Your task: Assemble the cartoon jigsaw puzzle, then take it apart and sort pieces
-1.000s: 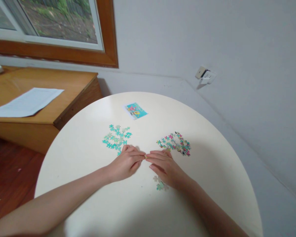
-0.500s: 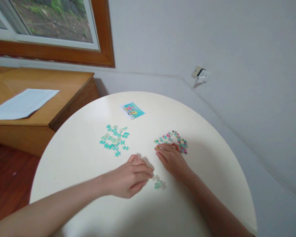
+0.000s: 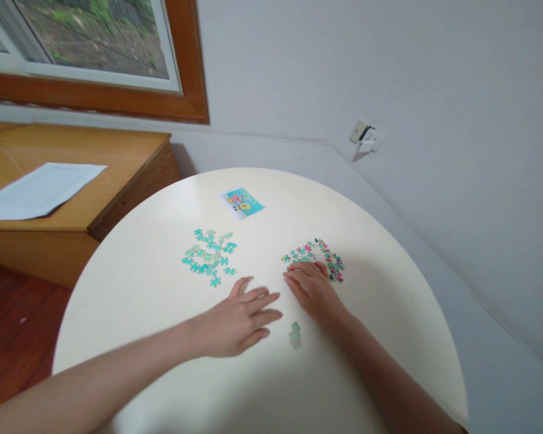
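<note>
My left hand [image 3: 238, 322] hovers over or rests on the white table with its fingers spread and nothing visible in them. Just right of its fingertips lies a small group of pale green puzzle pieces [image 3: 295, 335]. My right hand [image 3: 314, 292] is at the near edge of a pile of multicoloured puzzle pieces [image 3: 335, 259], covering part of it. Its thumb and fingers are drawn together; whatever is between them is hidden. Beyond my left hand lies a loose spread of turquoise and pale green puzzle pieces [image 3: 210, 256].
A small picture card [image 3: 243, 202] with cartoon figures lies toward the far side of the round white table [image 3: 154, 313]. On the left, a wooden desk [image 3: 131, 150] bears a white sheet of paper [image 3: 45, 190]. A wall socket with a plug [image 3: 366, 137] is behind.
My left hand has spread its fingers and shifted slightly away from the small group of pieces. That group now looks narrower and lined up lengthwise. My right hand has hardly moved.
</note>
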Available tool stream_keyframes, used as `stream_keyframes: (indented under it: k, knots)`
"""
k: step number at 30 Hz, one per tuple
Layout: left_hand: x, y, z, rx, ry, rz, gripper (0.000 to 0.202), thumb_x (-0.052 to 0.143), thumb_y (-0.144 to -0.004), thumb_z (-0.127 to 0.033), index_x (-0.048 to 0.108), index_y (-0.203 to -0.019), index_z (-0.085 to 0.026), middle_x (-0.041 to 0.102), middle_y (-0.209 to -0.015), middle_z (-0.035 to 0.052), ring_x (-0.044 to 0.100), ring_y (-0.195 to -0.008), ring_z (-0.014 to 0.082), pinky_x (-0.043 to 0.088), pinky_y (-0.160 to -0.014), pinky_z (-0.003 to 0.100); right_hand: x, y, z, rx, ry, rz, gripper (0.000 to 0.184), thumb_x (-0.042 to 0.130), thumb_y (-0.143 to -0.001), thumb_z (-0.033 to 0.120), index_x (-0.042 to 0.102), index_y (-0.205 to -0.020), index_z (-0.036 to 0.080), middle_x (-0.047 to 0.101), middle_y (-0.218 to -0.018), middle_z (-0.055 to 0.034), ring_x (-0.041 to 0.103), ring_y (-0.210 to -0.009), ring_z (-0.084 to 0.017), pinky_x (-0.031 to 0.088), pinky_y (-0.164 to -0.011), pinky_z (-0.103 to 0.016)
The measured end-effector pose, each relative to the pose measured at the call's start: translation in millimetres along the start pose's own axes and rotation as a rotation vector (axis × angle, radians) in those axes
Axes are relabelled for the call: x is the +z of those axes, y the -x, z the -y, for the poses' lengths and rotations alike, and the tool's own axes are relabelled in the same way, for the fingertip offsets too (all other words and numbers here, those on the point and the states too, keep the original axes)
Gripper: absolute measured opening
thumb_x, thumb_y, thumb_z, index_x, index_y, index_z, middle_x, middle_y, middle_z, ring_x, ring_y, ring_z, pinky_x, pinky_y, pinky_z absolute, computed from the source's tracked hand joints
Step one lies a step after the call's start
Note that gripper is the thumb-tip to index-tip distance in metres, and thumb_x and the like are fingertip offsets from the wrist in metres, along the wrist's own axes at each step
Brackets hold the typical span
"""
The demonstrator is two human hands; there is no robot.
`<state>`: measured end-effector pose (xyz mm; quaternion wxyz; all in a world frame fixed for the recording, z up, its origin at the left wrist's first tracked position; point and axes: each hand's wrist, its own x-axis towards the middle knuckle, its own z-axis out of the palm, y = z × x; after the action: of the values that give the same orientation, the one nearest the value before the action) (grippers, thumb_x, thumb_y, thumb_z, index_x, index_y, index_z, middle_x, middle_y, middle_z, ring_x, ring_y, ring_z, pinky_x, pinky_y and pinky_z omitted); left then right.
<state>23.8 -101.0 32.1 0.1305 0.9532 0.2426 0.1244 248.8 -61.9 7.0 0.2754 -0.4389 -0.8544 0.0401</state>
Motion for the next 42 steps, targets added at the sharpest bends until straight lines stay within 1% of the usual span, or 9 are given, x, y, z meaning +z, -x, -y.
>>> stream_keyframes:
  k: [3,7,11,15,27,31,35,39,42]
  knots:
    - [3.6,0.1,10.2,-0.085,-0.052,-0.056,0.029,0.043,-0.094,-0.024,0.054,-0.121,-0.018,0.055,-0.131,0.0128,0.049,-0.120,0.0265,0.024,-0.106,0.055,-5.4,0.7,1.8,-0.045,-0.163,0.073,0.006,0.060,-0.084,0.020,0.066,-0.087,0.020,0.068,-0.093,-0.0052,0.061,-0.091,-0.018,0.036,-0.086,-0.036]
    - [9.5,0.1,24.1,-0.131,-0.094,-0.175,0.026,0.040,-0.094,-0.016,0.058,-0.112,-0.016,0.062,-0.117,0.0122,0.056,-0.110,0.0222,0.037,-0.099,0.046,-23.0,0.2,4.7,-0.053,-0.334,0.332,0.015,0.074,-0.074,0.027,0.067,-0.086,0.022,0.065,-0.096,-0.0045,0.059,-0.096,-0.019,0.036,-0.090,-0.036]
    - [11.7,-1.1,31.5,-0.126,-0.098,-0.246,0.025,0.038,-0.095,-0.015,0.061,-0.105,-0.014,0.065,-0.104,0.0116,0.060,-0.098,0.0197,0.049,-0.086,0.035,-41.1,-2.6,5.5,-0.037,-0.393,0.600,0.028,0.080,-0.065,0.038,0.069,-0.086,0.024,0.061,-0.097,-0.0024,0.056,-0.096,-0.019,0.033,-0.092,-0.037]
    - [11.5,-1.4,33.5,-0.140,-0.067,-0.258,0.026,0.037,-0.096,-0.017,0.062,-0.102,-0.015,0.065,-0.097,0.0106,0.061,-0.093,0.0186,0.051,-0.081,0.032,-46.3,-4.1,6.2,-0.006,-0.371,0.698,0.024,0.077,-0.067,0.044,0.070,-0.079,0.023,0.059,-0.094,-0.0018,0.055,-0.094,-0.018,0.032,-0.090,-0.036]
    - [8.1,2.8,34.2,-0.195,0.015,-0.317,0.025,0.038,-0.093,-0.014,0.059,-0.107,-0.015,0.066,-0.096,0.0107,0.061,-0.091,0.0187,0.052,-0.082,0.032,-47.9,-6.3,7.7,-0.044,-0.541,0.698,0.026,0.065,-0.081,0.042,0.065,-0.063,0.022,0.066,-0.069,0.0007,0.057,-0.083,-0.017,0.036,-0.089,-0.033]
    - [10.2,2.4,36.5,-0.251,0.092,-0.352,0.026,0.039,-0.090,-0.012,0.060,-0.105,-0.015,0.068,-0.094,0.0090,0.062,-0.089,0.0176,0.052,-0.079,0.031,-42.9,-7.0,4.4,0.143,-0.655,0.657,0.020,0.068,-0.077,0.035,0.065,-0.065,0.019,0.065,-0.067,0.0007,0.058,-0.071,-0.014,0.042,-0.072,-0.027]
    - [9.9,0.0,37.9,-0.314,0.126,-0.378,0.023,0.042,-0.088,-0.011,0.062,-0.098,-0.015,0.068,-0.085,0.0063,0.062,-0.082,0.0164,0.051,-0.076,0.028,-32.4,-7.8,8.0,0.366,-0.629,0.544,0.012,0.066,-0.074,0.024,0.063,-0.065,0.017,0.059,-0.060,0.0025,0.052,-0.060,-0.011,0.039,-0.058,-0.023]
    - [7.1,-0.4,37.6,-0.301,0.088,-0.406,0.020,0.043,-0.090,-0.014,0.062,-0.093,-0.015,0.067,-0.082,0.0064,0.061,-0.079,0.0168,0.048,-0.074,0.029,-25.8,-7.8,15.8,0.414,-0.533,0.489,0.010,0.063,-0.073,0.019,0.061,-0.064,0.017,0.055,-0.056,0.0036,0.049,-0.056,-0.010,0.035,-0.053,-0.022]
    - [2.7,-0.1,27.5,-0.232,0.066,-0.370,0.021,0.041,-0.092,-0.018,0.062,-0.091,-0.016,0.067,-0.084,0.0070,0.060,-0.080,0.0176,0.046,-0.074,0.031,-23.1,-6.7,18.1,0.409,-0.504,0.439,0.010,0.063,-0.073,0.019,0.060,-0.064,0.017,0.055,-0.056,0.0036,0.048,-0.055,-0.010,0.036,-0.053,-0.021]
